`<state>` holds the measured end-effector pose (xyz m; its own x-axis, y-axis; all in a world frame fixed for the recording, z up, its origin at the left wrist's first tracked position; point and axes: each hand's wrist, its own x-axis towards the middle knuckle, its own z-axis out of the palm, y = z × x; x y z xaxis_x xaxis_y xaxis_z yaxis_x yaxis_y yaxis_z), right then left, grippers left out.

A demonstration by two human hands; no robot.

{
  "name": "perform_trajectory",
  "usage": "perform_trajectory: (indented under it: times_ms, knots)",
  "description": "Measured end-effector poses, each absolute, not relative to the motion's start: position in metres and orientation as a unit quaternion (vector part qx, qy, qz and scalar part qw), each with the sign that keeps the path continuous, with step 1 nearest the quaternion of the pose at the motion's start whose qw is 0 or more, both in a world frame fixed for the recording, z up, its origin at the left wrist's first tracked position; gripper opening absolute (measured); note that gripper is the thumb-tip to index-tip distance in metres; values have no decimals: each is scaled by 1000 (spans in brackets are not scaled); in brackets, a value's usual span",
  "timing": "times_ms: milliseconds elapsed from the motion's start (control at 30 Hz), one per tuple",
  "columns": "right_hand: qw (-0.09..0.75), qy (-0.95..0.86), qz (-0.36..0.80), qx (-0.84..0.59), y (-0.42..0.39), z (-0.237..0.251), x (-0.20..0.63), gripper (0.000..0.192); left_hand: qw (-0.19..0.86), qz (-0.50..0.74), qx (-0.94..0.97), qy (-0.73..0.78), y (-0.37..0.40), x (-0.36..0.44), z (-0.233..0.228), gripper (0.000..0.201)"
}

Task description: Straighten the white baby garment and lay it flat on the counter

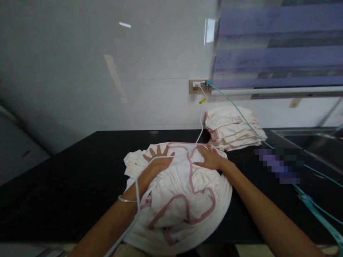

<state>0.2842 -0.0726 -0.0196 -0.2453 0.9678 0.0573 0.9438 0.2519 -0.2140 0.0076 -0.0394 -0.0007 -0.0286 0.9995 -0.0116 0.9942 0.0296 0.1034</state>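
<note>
A heap of white cloth garments with pink trim [171, 189] lies crumpled on the black countertop [66, 171], its near side drooping over the front edge. My left hand [159, 159] rests on the upper left of the cloth with fingers spread. On the upper right of the same cloth my right hand [210, 157] lies flat, fingers stretched out. Neither hand grips anything. A white cable [136, 189] crosses in front of my left wrist and over the cloth.
Behind on the right sits a stack of folded white garments [233, 126] against the wall. A wall socket [191, 86] holds two plugs. A teal cable [235, 105] runs rightward, and a teal strap [318, 217] lies near a sink [321, 142] at the right.
</note>
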Motion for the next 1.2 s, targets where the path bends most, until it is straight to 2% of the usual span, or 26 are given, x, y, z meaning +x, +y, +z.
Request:
perform_trajectory:
  times_ms: [100,233,300,400,500,667,900,1100,1200]
  knots:
    - [146,-792,78,-588,-66,-19,289,101,50,20,679,732,-62,-2,3,75]
    - [218,-805,70,-548,-62,-15,289,60,41,14,695,718,-96,-21,4,78]
    - [250,-787,55,-562,-63,-13,287,47,35,12,698,715,-108,-28,3,79]
    - [277,-743,50,-608,-69,-10,287,39,40,19,686,726,-117,-34,-2,81]
    - [267,-693,51,-668,-76,-5,287,36,44,33,676,735,-118,-35,-8,81]
    - [196,-687,32,-699,-89,1,282,40,47,38,673,737,-124,-30,-8,82]
    - [110,-787,-20,-607,-119,-13,282,69,38,-7,704,709,-159,-28,4,87]
    - [71,-831,-4,-551,-170,-16,311,89,-34,-59,738,671,-197,-26,11,78]
    - [44,-824,30,-565,-190,-12,323,92,-89,-45,772,628,-212,-18,22,72]
